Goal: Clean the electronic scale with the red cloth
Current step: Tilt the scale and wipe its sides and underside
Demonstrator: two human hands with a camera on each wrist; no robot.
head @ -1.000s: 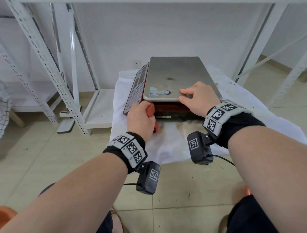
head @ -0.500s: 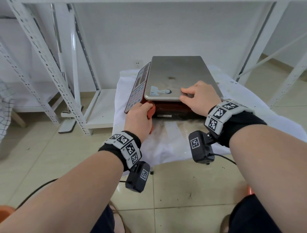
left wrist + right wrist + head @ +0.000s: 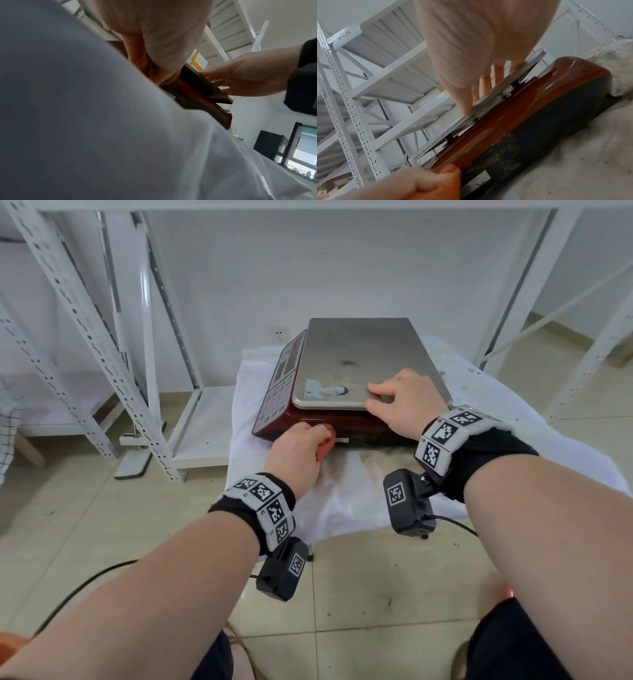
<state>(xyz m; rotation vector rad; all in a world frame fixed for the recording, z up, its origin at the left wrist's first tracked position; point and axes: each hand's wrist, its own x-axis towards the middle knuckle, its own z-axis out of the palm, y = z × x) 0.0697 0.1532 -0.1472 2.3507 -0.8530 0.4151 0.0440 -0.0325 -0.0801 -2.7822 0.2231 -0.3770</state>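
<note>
The electronic scale [image 3: 308,424] has a red body, a keypad on its left face and a stained steel platter [image 3: 363,361]. My left hand [image 3: 299,448] grips a bunched red cloth [image 3: 325,444] and presses it against the near side of the red body, near the left corner. The right wrist view shows that cloth [image 3: 452,180] touching the body's lower edge. My right hand [image 3: 402,402] rests on the platter's near right corner. Its fingers [image 3: 485,81] lie straight on top, and the thumb sits on the rim.
The scale stands on a small table draped in a stained white sheet [image 3: 346,491]. White perforated metal racks stand to the left [image 3: 85,337] and right [image 3: 513,289]. A black cable [image 3: 68,594] runs over the tiled floor at my left.
My left hand has slid the red cloth a little to the right along the scale's near side. The right hand has stayed on the platter corner.
</note>
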